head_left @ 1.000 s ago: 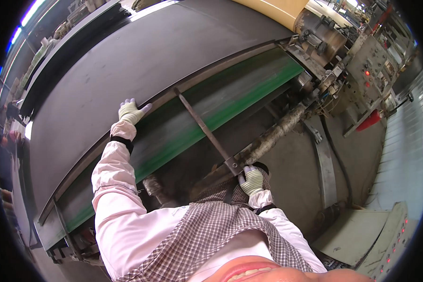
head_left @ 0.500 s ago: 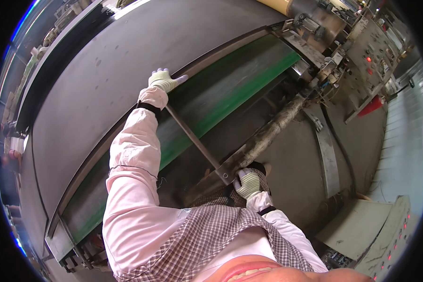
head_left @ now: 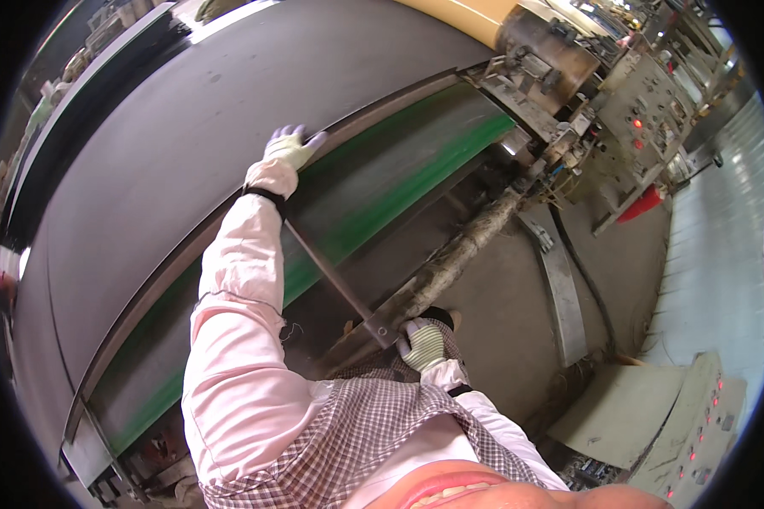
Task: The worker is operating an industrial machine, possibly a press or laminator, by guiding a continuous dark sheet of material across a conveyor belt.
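My left hand point(head_left: 290, 146), in a pale striped knit glove, lies open with fingers spread. It rests on a wide grey sheet point(head_left: 161, 161), by the dark rail point(head_left: 382, 109) along the sheet's near edge. My right hand point(head_left: 423, 345), in a matching glove, is closed at the near side of a long lint-covered bar point(head_left: 458, 250). Its fingers bend over the bar's edge; their tips are partly hidden. Just left of it, a thin metal rod point(head_left: 329, 273) joins the bar at a bolted bracket. Between rail and bar runs a green-and-dark belt point(head_left: 390, 187).
A worn machine head with a control panel point(head_left: 645, 119) and red lights stands at the upper right. A low cabinet point(head_left: 696, 433) with red lights is at the lower right. A metal strip point(head_left: 566, 305) and a black cable point(head_left: 581, 271) lie near the floor. A yellow roll point(head_left: 458, 17) is at the far end.
The whole view has shifted, so the machine appears farther left and lower. My left fingers look more spread on the sheet. My right hand stays at the bar.
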`<action>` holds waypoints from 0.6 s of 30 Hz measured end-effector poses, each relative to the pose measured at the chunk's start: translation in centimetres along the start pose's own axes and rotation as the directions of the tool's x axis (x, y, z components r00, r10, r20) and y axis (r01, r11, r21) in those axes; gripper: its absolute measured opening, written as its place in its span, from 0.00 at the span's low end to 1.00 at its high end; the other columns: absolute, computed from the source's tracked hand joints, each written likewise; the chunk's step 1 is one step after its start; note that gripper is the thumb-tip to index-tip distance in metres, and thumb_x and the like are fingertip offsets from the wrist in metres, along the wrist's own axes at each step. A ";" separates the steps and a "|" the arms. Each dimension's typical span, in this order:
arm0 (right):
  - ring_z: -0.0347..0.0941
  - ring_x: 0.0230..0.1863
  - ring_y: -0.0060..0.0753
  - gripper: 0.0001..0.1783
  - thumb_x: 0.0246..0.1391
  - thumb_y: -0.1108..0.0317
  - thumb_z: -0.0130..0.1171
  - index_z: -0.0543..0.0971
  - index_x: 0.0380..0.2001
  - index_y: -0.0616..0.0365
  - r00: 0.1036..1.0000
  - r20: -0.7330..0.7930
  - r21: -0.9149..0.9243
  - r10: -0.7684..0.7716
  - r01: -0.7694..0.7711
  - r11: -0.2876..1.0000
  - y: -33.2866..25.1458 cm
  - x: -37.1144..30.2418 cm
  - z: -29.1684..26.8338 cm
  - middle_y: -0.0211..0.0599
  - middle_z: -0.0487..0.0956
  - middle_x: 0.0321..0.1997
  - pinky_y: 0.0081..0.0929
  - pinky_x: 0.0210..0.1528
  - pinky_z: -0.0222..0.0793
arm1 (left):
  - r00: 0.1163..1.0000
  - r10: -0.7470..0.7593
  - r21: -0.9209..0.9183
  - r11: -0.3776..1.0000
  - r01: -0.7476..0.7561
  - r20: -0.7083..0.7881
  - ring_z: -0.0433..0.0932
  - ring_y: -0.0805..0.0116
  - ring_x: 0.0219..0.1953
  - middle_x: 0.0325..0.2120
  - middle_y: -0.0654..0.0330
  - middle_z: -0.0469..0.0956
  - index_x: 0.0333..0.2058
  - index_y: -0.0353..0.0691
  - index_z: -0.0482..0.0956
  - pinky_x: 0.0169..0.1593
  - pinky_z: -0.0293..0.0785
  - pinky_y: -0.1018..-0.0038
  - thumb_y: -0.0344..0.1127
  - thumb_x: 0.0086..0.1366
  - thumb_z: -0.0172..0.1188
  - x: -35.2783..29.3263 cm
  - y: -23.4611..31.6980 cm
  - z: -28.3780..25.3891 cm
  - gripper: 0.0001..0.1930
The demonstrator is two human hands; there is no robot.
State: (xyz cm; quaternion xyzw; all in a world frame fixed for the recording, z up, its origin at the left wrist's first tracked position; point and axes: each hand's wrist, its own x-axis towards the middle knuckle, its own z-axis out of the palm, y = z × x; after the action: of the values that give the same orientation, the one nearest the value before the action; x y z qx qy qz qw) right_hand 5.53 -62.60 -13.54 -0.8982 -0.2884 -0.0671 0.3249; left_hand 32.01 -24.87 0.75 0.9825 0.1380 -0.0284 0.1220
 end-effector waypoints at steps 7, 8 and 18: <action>0.70 0.35 0.58 0.14 0.45 0.62 0.57 0.74 0.32 0.61 0.989 0.108 -0.179 0.102 -0.082 0.980 0.9 -1.7 1.7 0.52 0.74 0.32 0.50 0.37 0.66 | 0.844 -0.534 0.003 0.845 0.535 -0.044 0.43 0.52 0.69 0.67 0.51 0.46 0.66 0.55 0.53 0.70 0.39 0.61 0.73 0.60 0.36 -15.2 -25.5 -1.0 0.41; 0.70 0.35 0.58 0.17 0.44 0.61 0.58 0.74 0.35 0.62 1.000 -0.013 -0.165 0.024 -0.026 0.986 1.2 -2.1 2.2 0.53 0.74 0.33 0.50 0.37 0.66 | 0.767 -0.639 -0.006 0.769 0.639 -0.057 0.43 0.52 0.69 0.68 0.51 0.46 0.66 0.55 0.53 0.70 0.39 0.61 0.73 0.60 0.36 -18.7 -27.7 -2.2 0.41; 0.71 0.37 0.59 0.19 0.46 0.61 0.56 0.76 0.39 0.62 0.998 0.034 -0.173 0.051 -0.044 0.984 0.5 -1.2 1.3 0.55 0.75 0.37 0.49 0.39 0.67 | 0.747 -0.611 -0.021 0.778 0.628 -0.262 0.65 0.49 0.58 0.55 0.50 0.68 0.56 0.46 0.70 0.60 0.61 0.58 0.65 0.60 0.47 -24.6 -25.3 -3.6 0.34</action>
State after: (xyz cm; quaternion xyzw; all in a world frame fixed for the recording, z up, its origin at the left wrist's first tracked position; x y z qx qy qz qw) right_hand 4.76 -62.62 -15.21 -0.9307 -0.2661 -0.0669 0.2418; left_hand 1.40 -6.87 0.54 0.8797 0.4693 0.0543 0.0533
